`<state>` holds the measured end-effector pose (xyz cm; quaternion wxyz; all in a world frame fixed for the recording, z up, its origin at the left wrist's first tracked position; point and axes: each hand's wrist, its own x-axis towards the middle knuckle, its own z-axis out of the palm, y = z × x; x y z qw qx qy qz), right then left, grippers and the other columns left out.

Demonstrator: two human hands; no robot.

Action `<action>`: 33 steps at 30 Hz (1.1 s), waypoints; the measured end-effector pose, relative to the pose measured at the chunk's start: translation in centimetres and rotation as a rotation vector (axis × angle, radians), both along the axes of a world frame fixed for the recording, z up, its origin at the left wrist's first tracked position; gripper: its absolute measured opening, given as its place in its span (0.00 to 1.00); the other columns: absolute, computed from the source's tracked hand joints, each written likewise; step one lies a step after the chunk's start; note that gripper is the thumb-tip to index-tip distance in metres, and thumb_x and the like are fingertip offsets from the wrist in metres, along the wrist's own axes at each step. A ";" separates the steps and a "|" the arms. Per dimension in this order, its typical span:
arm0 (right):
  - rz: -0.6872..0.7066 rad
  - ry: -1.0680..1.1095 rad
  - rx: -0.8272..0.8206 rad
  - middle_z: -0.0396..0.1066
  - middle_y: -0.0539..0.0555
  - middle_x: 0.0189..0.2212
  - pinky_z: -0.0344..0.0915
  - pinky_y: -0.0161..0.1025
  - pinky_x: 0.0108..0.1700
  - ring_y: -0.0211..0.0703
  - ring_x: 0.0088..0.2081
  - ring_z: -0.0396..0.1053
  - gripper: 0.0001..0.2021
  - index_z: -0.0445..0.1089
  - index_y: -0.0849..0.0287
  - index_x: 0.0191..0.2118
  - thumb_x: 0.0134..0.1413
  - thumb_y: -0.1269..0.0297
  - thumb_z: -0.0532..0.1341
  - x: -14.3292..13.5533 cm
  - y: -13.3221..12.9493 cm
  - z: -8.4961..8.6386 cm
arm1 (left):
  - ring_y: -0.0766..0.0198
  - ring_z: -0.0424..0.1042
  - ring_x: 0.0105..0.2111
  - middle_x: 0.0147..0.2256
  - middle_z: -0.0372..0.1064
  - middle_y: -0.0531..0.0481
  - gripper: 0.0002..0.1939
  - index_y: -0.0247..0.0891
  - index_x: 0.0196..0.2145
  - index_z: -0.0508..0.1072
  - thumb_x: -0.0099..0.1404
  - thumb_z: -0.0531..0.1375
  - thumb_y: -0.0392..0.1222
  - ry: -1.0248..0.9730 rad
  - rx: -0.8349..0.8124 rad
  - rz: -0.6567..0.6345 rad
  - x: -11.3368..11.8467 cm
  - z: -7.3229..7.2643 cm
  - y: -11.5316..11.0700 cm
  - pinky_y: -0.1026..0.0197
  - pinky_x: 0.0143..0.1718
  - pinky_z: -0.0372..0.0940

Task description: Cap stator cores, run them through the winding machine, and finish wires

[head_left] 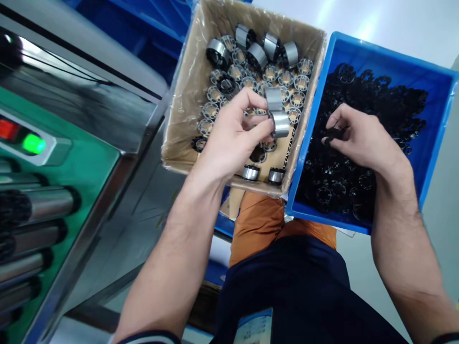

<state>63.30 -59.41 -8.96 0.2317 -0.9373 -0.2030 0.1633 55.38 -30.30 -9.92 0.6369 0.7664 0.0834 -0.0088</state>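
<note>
My left hand is closed around two silver metal rings, held side by side over a cardboard box lined with clear plastic. Inside that box stand many slotted metal cores, some of them fitted with black end pieces. To the right, a blue bin holds a heap of black plastic ring parts. Over this heap my right hand pinches a black plastic part between thumb and fingers. Its exact shape is partly hidden by the fingers.
At the left, a green conveyor surface carries several metal cylinders with black ends, beside a metal machine frame. A small control box shows red and green lights. Blue crates stand behind the cardboard box.
</note>
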 end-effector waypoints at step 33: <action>-0.051 0.429 0.689 0.90 0.50 0.55 0.91 0.56 0.49 0.59 0.47 0.89 0.20 0.87 0.36 0.58 0.65 0.41 0.81 -3.8 3.7 3.4 | 0.62 0.75 0.33 0.36 0.72 0.54 0.24 0.49 0.50 0.77 0.73 0.78 0.65 -0.036 -0.438 0.092 -4.7 -1.7 -5.0 0.59 0.36 0.70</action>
